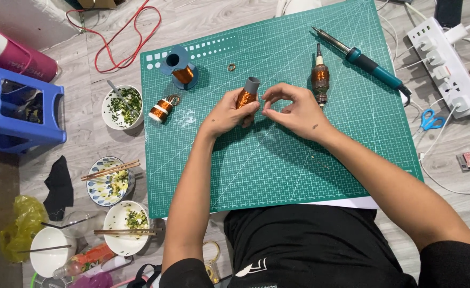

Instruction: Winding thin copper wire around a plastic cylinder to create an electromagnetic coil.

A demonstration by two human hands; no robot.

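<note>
A spool of copper wire (247, 94) is gripped in the left hand (228, 113), over the middle of the green mat (277, 160). The right hand (293, 111) is pinched just beside it; thin wire may be held, but that cannot be seen. Such wire could be snapped or tangled by a hard pull. The spool's long side is tilted, grey end pointed up and away.

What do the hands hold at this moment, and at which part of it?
The left hand holds a copper wire spool around its wound middle, grey end up. The right hand pinches its fingertips beside it; any wire there is too thin to see.
</note>
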